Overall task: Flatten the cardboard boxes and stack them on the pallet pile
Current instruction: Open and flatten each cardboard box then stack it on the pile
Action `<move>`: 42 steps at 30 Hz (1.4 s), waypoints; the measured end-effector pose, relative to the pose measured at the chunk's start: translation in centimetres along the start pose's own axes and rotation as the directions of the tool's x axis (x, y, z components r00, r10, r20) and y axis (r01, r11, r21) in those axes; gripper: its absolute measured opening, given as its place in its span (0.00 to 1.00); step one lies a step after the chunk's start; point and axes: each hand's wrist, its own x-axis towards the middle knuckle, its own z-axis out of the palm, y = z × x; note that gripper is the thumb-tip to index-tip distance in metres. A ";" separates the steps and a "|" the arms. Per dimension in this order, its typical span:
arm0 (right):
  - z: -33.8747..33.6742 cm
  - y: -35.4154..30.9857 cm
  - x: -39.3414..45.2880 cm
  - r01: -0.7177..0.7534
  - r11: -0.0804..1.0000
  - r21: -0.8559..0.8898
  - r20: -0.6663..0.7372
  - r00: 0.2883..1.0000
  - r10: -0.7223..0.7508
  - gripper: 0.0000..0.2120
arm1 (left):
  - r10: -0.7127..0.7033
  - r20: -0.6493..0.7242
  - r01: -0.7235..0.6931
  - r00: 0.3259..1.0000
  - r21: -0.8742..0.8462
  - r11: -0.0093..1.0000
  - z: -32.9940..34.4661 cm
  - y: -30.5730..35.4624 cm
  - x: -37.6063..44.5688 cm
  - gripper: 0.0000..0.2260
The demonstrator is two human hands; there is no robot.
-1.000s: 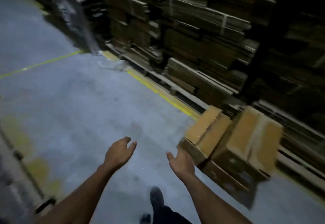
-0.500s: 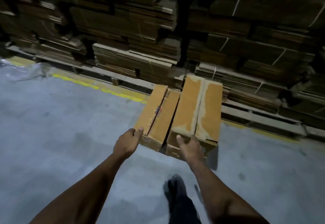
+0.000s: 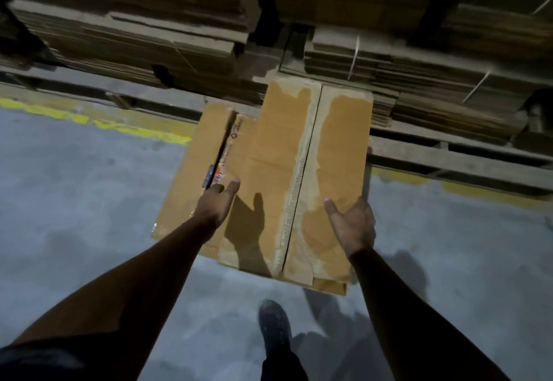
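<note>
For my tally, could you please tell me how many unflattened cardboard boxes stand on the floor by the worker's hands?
2: the left box under the left hand, and the right box touching its right side. Others may be hidden.

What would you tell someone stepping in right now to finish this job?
Left hand: open, over the left box, holding nothing.
Right hand: open, palm up at the right box's edge, no grip visible.
Both boxes sit side by side on the floor before the pallet stacks, apparently not yet flattened.
Left to do: flatten both and stack them on the pile.
</note>
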 end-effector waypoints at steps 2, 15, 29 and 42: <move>1.0 0.3 3.0 -0.015 1.000 0.014 0.010 1.000 0.015 0.48 | -0.011 0.054 0.014 0.998 -0.046 0.999 1.9 0.2 3.2 0.31; 3.3 0.9 8.0 -0.128 0.981 0.147 -0.030 0.991 0.134 0.39 | -0.059 0.109 0.071 0.992 -0.113 0.991 5.7 -3.0 11.4 0.57; -1.0 1.5 -7.1 0.003 0.983 0.184 -0.035 0.999 0.004 0.39 | -0.045 -0.054 0.041 0.998 -0.071 0.997 -1.1 -6.4 -4.5 0.46; 3.0 6.4 -32.5 0.294 0.955 0.049 0.214 0.930 -0.297 0.41 | -0.273 -0.255 0.167 0.927 -0.373 0.913 -11.1 -29.7 -30.6 0.37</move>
